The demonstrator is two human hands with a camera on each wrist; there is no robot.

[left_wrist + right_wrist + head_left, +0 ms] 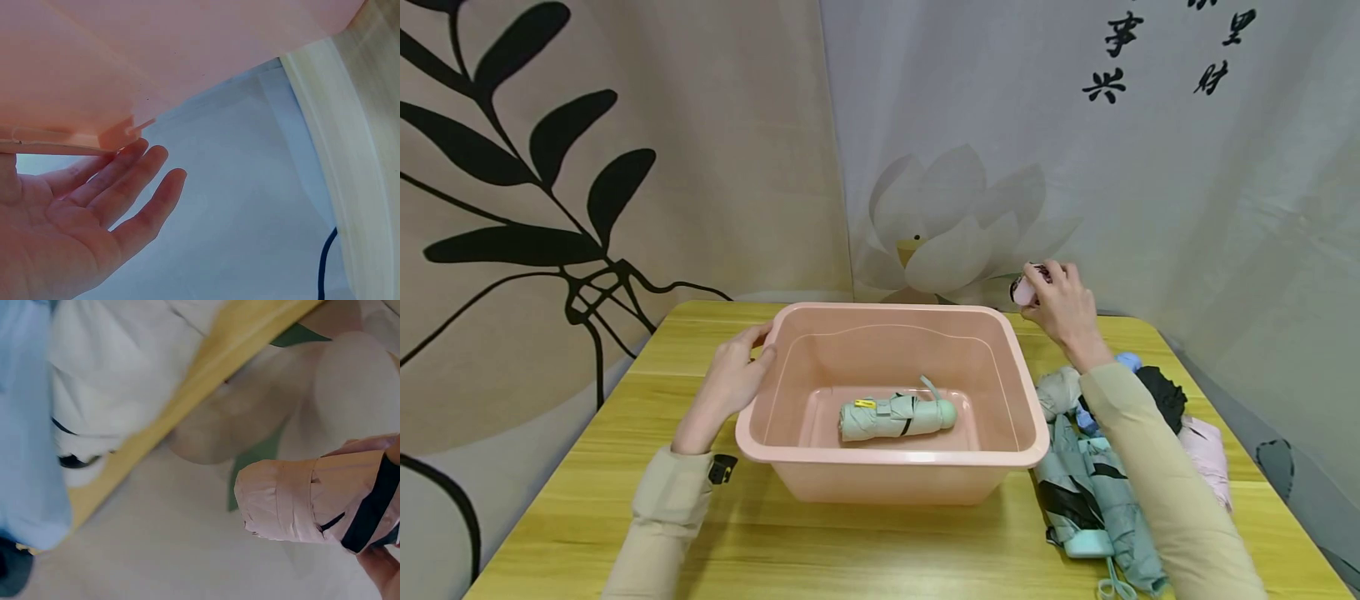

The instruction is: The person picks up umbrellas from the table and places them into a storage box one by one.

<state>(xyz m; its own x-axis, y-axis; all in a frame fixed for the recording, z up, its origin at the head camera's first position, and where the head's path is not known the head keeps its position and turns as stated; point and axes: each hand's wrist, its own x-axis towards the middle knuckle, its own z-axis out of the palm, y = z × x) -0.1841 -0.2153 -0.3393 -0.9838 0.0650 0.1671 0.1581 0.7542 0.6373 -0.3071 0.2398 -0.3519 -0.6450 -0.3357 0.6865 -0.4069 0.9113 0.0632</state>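
My left hand (735, 372) holds the left rim of a pink plastic basin (891, 479), its fingers (134, 178) spread under the lip and the thumb hidden in the left wrist view. Inside the basin lies a folded mint-green umbrella (891, 418) with a yellow tag and a loose strap. Raised past the basin's far right corner, my right hand (1063, 308) grips a folded pale pink umbrella (281, 500) with a black band. Most of its length shows in the right wrist view; in the head view my fingers cover much of it.
Right of the basin, under my right forearm, several folded umbrellas lie close together: mint-green ones (1123, 508), a pale pink one (1206, 454), a black one (1162, 396), a whitish one (1060, 390). The wooden table (820, 550) ends at a printed curtain (752, 150).
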